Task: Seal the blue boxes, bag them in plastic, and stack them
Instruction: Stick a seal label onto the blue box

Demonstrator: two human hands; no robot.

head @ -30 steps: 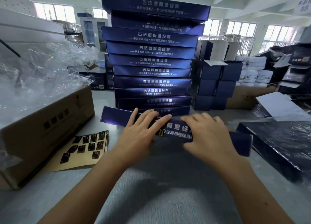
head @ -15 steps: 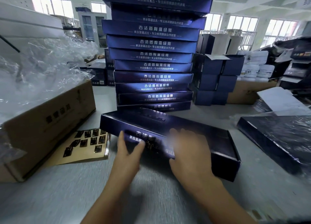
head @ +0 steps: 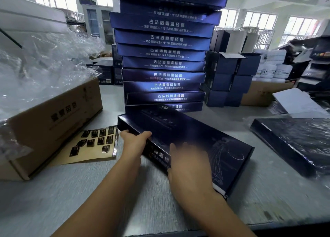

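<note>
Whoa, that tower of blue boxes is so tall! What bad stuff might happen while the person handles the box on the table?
1. The stack of blue boxes is tall and its boxes sit unevenly. The blue box on the table has its far end right by the bottom of it, so a nudge might topple the stack.
2. The left hand grips the box's edge beside the sticker sheet; sliding the box sideways may crumple that sheet.

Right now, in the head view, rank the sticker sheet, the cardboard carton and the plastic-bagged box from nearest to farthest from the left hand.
1. Sticker sheet, just to the left of the left hand.
2. Cardboard carton, farther left, behind the sheet.
3. Plastic-bagged box, far off to the right.
</note>
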